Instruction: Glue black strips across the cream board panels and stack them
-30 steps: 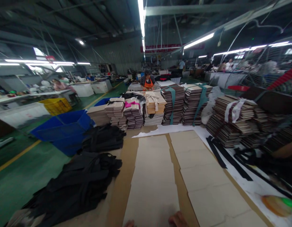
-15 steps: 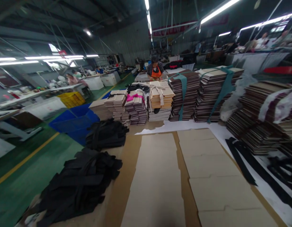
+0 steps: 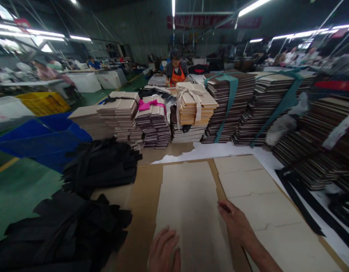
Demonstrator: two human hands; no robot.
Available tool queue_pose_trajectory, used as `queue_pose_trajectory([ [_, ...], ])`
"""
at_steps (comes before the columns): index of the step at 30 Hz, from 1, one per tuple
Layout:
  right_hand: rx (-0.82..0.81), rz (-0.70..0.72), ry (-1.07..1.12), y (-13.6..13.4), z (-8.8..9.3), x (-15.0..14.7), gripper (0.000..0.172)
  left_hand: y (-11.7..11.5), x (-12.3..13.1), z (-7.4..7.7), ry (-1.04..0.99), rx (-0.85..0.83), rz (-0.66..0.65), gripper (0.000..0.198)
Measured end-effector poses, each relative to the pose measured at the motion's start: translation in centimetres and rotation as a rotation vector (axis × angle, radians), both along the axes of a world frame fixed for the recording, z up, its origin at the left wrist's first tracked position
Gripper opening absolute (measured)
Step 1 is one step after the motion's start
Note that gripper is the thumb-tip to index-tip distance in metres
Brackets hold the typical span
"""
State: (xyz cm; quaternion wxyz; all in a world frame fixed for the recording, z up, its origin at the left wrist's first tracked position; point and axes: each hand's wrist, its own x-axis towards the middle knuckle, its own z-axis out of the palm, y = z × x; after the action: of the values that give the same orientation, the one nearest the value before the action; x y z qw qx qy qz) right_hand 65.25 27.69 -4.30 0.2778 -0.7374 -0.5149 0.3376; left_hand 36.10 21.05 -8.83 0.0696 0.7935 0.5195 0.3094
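A long strip of beige board panels [image 3: 188, 196] lies flat on a brown sheet [image 3: 142, 223] in front of me. My left hand [image 3: 164, 249] rests at its lower left edge, open, with the fingers apart. Along the strip's right edge is my right hand [image 3: 236, 221], its fingers curled together in a pinch. Whether the board's edge is between those fingertips is hidden. To the right, a second row of beige panels [image 3: 265, 189] lies overlapped like steps, partly behind my right forearm.
Black fabric strips form a near bundle [image 3: 58, 230] and a far bundle [image 3: 100, 162] on the left. Tied board stacks [image 3: 195, 102] line the table's far side. Black straps [image 3: 301, 200] lie at right. A blue bin [image 3: 44, 132] stands left; a person [image 3: 177, 71] works beyond.
Both my hands have come into view from below, over the middle strip's two edges. The view has turned slightly left to right, so the bundles and bin sit further left.
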Motion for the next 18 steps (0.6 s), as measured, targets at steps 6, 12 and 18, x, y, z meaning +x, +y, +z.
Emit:
queue_pose_trajectory([
  [6, 0.05, -0.025, -0.192, 9.2, -1.1, 0.6, 0.029, 14.1, 5.4, 2.7, -0.423, -0.244, -0.066, 0.023],
  [12, 0.028, -0.069, -0.28, 14.5, -3.4, -0.1, 0.032, 20.7, 9.9, 0.5, -0.533, -0.44, -0.187, 0.007],
  [18, 0.005, 0.039, -0.184, 15.7, -4.1, 0.5, 0.022, 22.7, 12.3, -1.2, -0.697, -0.714, -0.136, 0.021],
])
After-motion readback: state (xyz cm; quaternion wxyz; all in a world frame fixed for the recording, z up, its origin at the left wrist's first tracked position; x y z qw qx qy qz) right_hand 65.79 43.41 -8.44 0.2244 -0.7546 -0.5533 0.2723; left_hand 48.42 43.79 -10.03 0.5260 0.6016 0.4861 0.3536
